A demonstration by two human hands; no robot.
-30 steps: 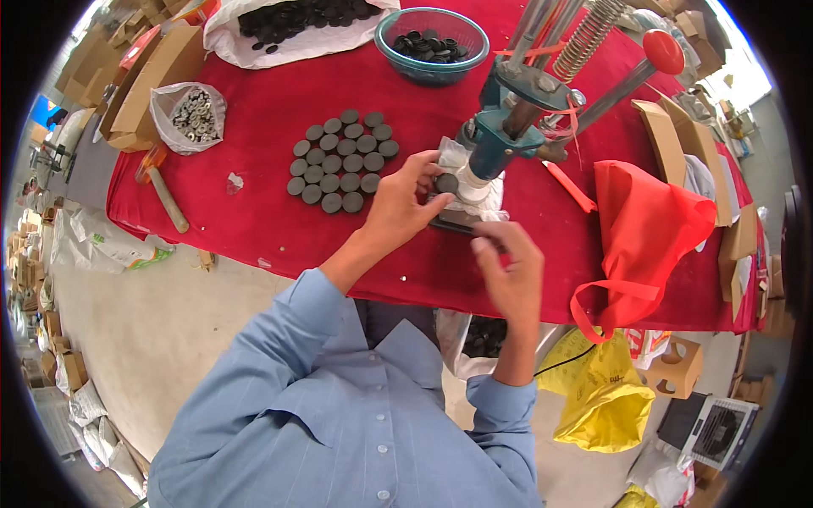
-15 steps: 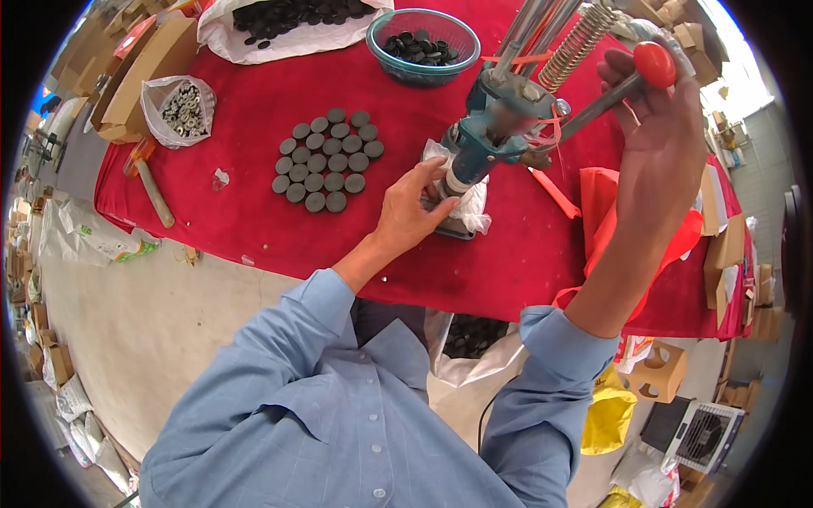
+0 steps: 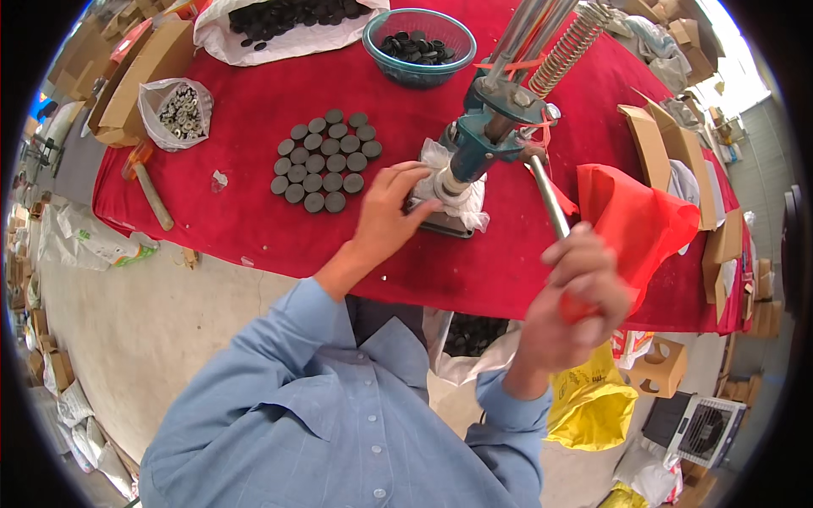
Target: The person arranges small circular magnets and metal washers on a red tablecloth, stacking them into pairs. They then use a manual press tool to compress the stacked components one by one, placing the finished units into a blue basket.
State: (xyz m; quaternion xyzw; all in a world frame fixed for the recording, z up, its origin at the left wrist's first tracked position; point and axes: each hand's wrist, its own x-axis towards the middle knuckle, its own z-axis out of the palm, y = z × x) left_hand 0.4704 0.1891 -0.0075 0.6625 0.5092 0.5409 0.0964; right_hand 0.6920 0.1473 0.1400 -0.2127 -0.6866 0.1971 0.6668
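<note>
On the table (image 3: 237,93), the press (image 3: 487,144) is standing, its lever (image 3: 549,200) probably stiff, best held at the red knob (image 3: 577,309) the right fingers (image 3: 584,261) are clasping; the left fingers (image 3: 398,179) are curving half-open, seemingly empty, beside it.

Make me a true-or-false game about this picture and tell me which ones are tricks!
1. The right hand grips the lever. True.
2. The left hand holds the hammer. False: that hand is at the foot of the press; the hammer lies on the tablecloth.
3. The teal bowl has black discs in it. True.
4. The tablecloth is blue. False: it is red.
5. The grey discs form one tall tower. False: they lie spread out in a group.
</note>
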